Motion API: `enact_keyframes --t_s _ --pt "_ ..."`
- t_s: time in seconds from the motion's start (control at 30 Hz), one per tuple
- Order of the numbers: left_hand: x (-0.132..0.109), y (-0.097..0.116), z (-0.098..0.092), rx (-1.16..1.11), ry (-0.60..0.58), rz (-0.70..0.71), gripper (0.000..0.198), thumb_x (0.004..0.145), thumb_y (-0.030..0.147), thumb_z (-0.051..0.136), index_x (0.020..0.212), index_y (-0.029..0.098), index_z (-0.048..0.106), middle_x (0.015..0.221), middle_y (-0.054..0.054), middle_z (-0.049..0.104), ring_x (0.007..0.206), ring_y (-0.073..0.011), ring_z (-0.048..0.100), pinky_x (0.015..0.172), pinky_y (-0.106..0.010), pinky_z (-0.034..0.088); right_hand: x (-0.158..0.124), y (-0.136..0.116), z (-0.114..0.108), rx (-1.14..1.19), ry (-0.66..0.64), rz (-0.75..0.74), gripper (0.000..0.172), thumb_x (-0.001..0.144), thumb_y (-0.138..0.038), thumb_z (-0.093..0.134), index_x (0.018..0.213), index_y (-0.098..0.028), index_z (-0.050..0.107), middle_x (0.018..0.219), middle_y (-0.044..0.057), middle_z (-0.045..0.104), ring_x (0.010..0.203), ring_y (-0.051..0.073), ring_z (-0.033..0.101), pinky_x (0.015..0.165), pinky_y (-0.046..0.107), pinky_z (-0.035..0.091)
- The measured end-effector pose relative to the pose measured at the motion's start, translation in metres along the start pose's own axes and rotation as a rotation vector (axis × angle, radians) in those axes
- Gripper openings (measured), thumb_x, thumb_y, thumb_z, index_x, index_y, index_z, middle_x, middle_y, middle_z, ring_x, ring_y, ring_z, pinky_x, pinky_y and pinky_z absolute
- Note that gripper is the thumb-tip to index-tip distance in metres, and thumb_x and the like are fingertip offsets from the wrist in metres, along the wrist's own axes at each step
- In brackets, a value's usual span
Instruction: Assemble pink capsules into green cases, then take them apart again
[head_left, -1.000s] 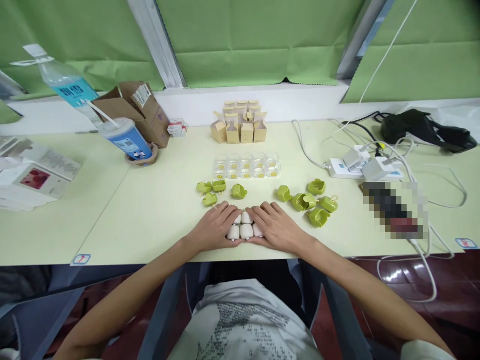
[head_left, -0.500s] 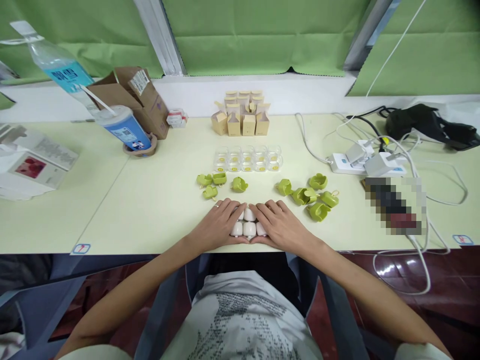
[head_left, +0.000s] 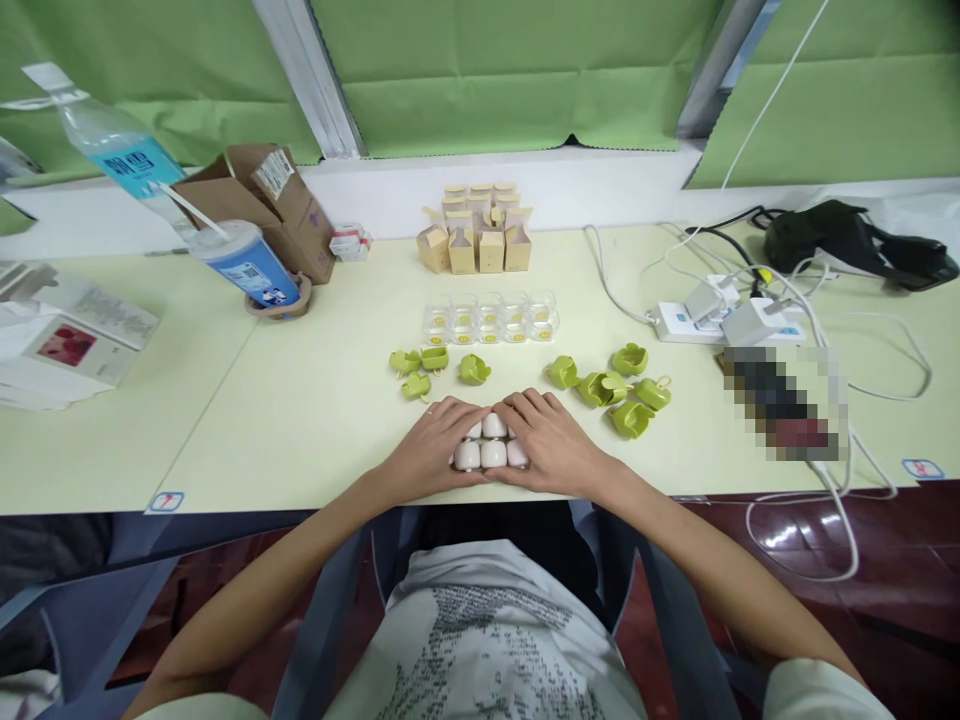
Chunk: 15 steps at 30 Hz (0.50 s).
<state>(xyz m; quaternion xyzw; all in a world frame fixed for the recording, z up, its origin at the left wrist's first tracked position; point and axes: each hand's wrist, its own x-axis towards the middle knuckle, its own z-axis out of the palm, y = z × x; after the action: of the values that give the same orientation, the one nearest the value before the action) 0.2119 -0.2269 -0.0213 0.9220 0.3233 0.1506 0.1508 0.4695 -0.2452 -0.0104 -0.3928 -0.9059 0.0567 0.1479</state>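
The small glossy white rounded pieces (head_left: 493, 453) sit at the tabletop's near edge, packed in rows of which at least two show; the left hand (head_left: 429, 449) curls round them from nine o'clock and the right hand (head_left: 559, 443) from three, both narrowed onto the block, fingers over the far row and thumbs along six o'clock; how many pieces the palms hide I cannot tell. Uneven pressure from the two sides could make the rounded walls ride up and pop a middle piece out; if the thumbs part, one could roll towards six and off the tabletop (head_left: 315, 430), whose rim is just beside them; fingers opening too wide could brush the green petal-rimmed cups (head_left: 474, 370), scattered at eleven and at two, and tip one over; farther out at twelve stands the clear plastic case (head_left: 490, 320), likely light enough for a stray knuckle to shift, with the open kraft cartons (head_left: 462, 250) beyond it; at ten the blue cup with a straw (head_left: 251, 270) leans and might spill if an elbow swept out; at two the power strip (head_left: 667, 320) trails loose cables that could snag a sleeve.
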Motion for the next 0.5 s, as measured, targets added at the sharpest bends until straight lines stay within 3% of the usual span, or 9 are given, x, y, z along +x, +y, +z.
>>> enact_keyframes --t_s 0.2,0.3,0.4,0.5 --pt "0.005 0.003 0.000 -0.060 0.013 -0.063 0.073 0.082 0.036 0.094 0.141 0.014 0.059 0.132 -0.014 0.069 0.123 -0.0336 0.061 0.107 -0.050 0.054 -0.002 -0.004 0.001 -0.003 -0.017 0.020 0.074 0.099 -0.075 0.062 0.134 -0.010 0.065 0.120 0.016 0.067 0.107 0.033 0.055 0.092 0.047 0.039" --pt "0.000 0.003 0.004 -0.058 0.021 -0.033 0.081 0.085 0.049 0.092 0.148 0.013 0.055 0.137 -0.017 0.068 0.127 -0.0350 0.060 0.110 -0.053 0.052 -0.003 -0.005 0.002 -0.016 -0.010 0.024 0.073 0.099 -0.074 0.064 0.134 -0.009 0.065 0.120 0.017 0.067 0.108 0.033 0.054 0.094 0.047 0.038" --pt "-0.004 0.001 0.007 -0.065 0.034 -0.007 0.100 0.079 0.064 0.091 0.156 0.015 0.049 0.143 -0.020 0.066 0.131 -0.0375 0.059 0.114 -0.057 0.050 -0.004 -0.005 0.003 -0.029 -0.001 0.021 0.074 0.099 -0.073 0.063 0.137 -0.009 0.064 0.122 0.017 0.066 0.110 0.034 0.054 0.095 0.048 0.038" --pt "-0.007 -0.001 0.008 -0.090 0.033 0.013 0.107 0.077 0.070 0.087 0.161 0.019 0.046 0.146 -0.020 0.065 0.133 -0.0380 0.059 0.116 -0.058 0.050 -0.005 -0.006 0.005 -0.049 0.002 0.023 0.076 0.099 -0.074 0.062 0.137 -0.009 0.065 0.120 0.017 0.066 0.108 0.034 0.055 0.093 0.048 0.039"
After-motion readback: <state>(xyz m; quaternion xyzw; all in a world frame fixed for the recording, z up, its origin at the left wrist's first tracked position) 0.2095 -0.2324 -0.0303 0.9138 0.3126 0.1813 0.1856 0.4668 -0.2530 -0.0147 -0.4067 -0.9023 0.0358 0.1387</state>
